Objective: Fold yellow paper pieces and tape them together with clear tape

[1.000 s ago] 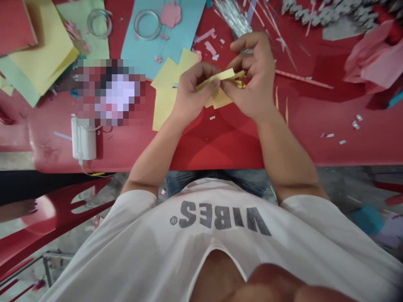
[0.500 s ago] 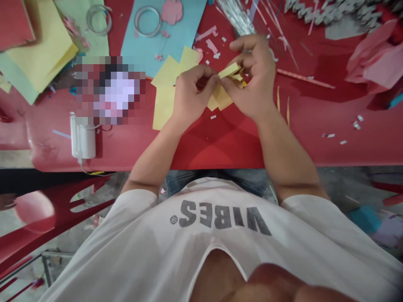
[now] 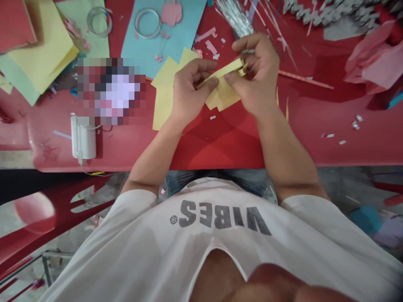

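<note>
White rectangular box with a cable point(image 3: 83, 138) at left on the glossy red table point(image 3: 217, 147); next, loose yellow paper sheets point(image 3: 163, 109). Here's the left hand point(image 3: 190, 90), thumb and fingers pinching a narrow folded yellow paper strip point(image 3: 225, 72), slanting between both hands! The right hand point(image 3: 258, 75) grips its other end; beyond lies a thin pink-striped stick point(image 3: 305, 79).

It looked like a paper-craft workspace; home or workshop could not be told. Yellow paper point(image 3: 220, 95) was pinched in the left hand point(image 3: 193, 90) and right hand point(image 3: 258, 75) over a red table point(image 3: 217, 151). Coloured sheets point(image 3: 47, 54) lay left of the left hand, pink scraps point(image 3: 210, 46) beyond both hands, a silver bundle point(image 3: 237, 21) beyond the right hand. Back and left of the left hand, a red chair point(image 3: 64, 212) stood on a littered floor point(image 3: 340, 188).
</note>
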Available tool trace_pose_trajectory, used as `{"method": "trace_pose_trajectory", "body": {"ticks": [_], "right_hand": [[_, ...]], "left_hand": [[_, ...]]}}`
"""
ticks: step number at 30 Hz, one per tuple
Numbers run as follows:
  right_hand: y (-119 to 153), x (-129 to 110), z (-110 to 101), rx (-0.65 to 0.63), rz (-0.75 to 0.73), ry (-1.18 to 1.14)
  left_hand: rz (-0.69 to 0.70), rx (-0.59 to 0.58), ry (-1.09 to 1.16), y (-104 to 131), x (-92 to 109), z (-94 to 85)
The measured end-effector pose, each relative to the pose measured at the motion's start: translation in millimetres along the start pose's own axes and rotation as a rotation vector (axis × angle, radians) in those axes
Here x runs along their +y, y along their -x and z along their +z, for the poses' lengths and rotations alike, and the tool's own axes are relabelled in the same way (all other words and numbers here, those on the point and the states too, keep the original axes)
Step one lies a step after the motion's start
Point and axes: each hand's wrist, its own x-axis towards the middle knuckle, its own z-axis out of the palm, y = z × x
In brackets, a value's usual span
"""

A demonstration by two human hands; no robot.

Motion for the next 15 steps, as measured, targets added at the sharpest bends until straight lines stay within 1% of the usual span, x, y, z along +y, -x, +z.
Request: {"method": "trace_pose_trajectory", "body": {"ticks": [5,9,12,15], "right_hand": [[-1.1,5.5,0.1,-0.052,-0.012,0.002],[-0.9,2.9,1.5,-0.005,0.019,0.023],[-0.4,1.6,1.4,0.004,0.050,0.040],[-0.7,2.8,2.5,0.013,0.008,0.043]], "left_hand": [[-0.003,0.019,0.027,-0.1,-0.6,0.9],[0.001,0.056,0.068,-0.3,1.8,0.7],[0.004,0.069,0.070,-1.2,1.6,0.3],[-0.017,0.064,0.041,-2.8,0.3,0.5]]}}
